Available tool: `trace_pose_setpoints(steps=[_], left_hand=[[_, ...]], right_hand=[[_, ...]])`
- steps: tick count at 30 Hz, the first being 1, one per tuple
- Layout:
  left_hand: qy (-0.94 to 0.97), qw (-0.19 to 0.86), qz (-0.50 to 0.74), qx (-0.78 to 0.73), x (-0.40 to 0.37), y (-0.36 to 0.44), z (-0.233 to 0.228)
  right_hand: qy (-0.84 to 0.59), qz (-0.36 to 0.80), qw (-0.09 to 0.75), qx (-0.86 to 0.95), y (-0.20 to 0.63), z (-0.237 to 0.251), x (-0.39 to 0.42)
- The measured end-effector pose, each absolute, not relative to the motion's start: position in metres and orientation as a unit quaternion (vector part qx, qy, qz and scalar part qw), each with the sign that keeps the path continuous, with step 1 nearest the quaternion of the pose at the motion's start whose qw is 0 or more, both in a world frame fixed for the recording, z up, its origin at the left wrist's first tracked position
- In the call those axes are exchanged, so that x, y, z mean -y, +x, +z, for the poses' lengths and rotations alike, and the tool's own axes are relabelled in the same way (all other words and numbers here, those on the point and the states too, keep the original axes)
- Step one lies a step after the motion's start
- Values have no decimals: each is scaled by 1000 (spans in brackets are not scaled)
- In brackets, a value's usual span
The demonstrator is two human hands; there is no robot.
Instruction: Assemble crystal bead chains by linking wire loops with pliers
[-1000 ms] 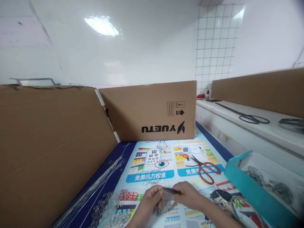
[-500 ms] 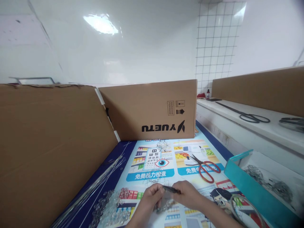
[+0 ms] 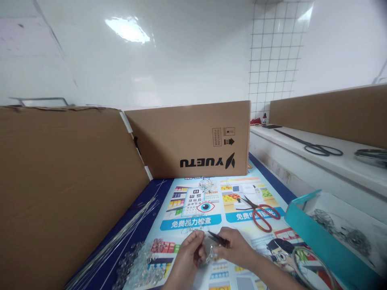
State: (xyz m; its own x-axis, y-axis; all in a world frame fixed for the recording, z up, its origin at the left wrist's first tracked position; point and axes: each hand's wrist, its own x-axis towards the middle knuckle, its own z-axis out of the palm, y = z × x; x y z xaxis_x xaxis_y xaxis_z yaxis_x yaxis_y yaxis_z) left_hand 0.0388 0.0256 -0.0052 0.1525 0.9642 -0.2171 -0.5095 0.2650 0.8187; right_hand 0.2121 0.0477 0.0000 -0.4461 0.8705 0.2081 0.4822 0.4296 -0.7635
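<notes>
Bead string, clear and glinting, pinched between both hands low in the middle of the view, just above the printed mat. Left hand curled shut, fingertips closed on the bead string's left end. Right hand closed around dark pliers, the tips aimed left and touching the bead string between the two hands.

Loose clear beads heaped on the mat just left of the left hand. Bundle of thin wires lying diagonally beside that heap, running toward the cardboard wall on the left. Small tangle of clear beads farther back on the mat, near the foot of the brown box marked YUETU upside down. Red-handled scissors lying open on the mat, behind and to the right of the right hand, well apart from it. Teal tray at the right with dark wire clusters inside. Round wire ring by the right forearm, near the tray's front wall. Nothing between the hands and the scissors or beads.

Mat colourful, with an eye chart and shop pictures, edged in dark blue. Raised white ledge on the right carrying long black scissors, another cardboard panel behind it. White glossy wall beyond, tiled grid at the corner.
</notes>
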Motion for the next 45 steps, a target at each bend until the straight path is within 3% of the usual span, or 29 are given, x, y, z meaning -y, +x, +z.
trace_pose_setpoints(steps=[18,33,45], left_hand=[[308,728,461,-403,-25,50,-18],[357,693,439,-448,-19,57,-17],[149,730,514,-425,-22,51,-9]], right_hand=[[-407,361,389,744,213,-5,-51],[-395,524,389,646,206,-5,-49],[-404,530,375,644,210,3,-51]])
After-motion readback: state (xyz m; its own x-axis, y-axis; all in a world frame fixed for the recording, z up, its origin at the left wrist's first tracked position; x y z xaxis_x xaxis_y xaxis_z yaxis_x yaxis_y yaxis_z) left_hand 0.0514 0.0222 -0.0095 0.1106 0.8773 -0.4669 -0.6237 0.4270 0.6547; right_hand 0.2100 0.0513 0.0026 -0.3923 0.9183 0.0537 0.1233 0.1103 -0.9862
